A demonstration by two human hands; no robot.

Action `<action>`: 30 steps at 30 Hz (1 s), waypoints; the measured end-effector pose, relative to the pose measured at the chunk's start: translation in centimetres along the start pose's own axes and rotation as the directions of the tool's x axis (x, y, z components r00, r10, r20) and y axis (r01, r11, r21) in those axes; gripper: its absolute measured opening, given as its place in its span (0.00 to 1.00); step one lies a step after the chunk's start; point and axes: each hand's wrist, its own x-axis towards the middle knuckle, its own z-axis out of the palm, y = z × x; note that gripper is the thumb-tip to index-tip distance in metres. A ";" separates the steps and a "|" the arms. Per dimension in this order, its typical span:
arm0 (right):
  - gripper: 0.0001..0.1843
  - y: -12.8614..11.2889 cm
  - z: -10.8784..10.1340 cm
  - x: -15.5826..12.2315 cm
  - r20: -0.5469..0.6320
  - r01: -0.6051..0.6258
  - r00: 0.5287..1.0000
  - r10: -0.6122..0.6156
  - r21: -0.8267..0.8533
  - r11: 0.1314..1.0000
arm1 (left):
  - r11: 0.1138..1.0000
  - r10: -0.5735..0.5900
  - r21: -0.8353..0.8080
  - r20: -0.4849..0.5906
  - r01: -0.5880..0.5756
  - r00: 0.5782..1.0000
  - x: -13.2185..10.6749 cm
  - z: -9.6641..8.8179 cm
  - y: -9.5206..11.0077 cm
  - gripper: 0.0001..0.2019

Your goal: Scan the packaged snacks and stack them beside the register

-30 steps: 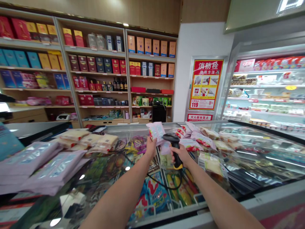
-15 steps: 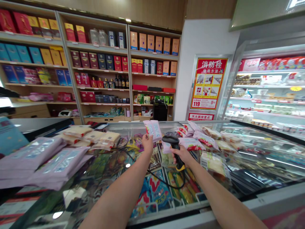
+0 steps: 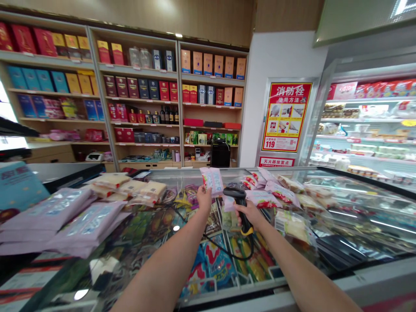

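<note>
My left hand (image 3: pixel 204 198) pinches the lower left edge of a small pink snack packet (image 3: pixel 212 179), holding it upright above the freezer's glass top (image 3: pixel 152 242). Just right of it, my right hand (image 3: pixel 249 212) is wrapped round the grip of a black and yellow barcode scanner (image 3: pixel 236 195). The scanner's head points left, close to the packet but apart from it. From its base a black cable (image 3: pixel 232 255) loops over the glass. Behind the scanner lie several more pink packets (image 3: pixel 263 199) with red strawberry pictures.
Stacks of larger pink packets (image 3: pixel 87 225) lie at the left, with bagged bread slices (image 3: pixel 143 190) beyond them. More wrapped bread (image 3: pixel 294 225) and a black flat object (image 3: pixel 341 249) sit at the right. Shelves of boxes (image 3: pixel 139 89) and a lit chiller (image 3: pixel 367 130) stand behind.
The camera view has shifted slightly, so everything sits a little lower and further right. Both hands keep their grip on the packet and the scanner, with little other visible change.
</note>
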 end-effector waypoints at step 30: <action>0.16 -1.6 26.2 -2.0 0.475 -0.167 0.876 0.079 0.146 0.975 | 0.778 0.106 0.628 -0.151 0.013 0.983 0.7 -32.5 17.0 0.10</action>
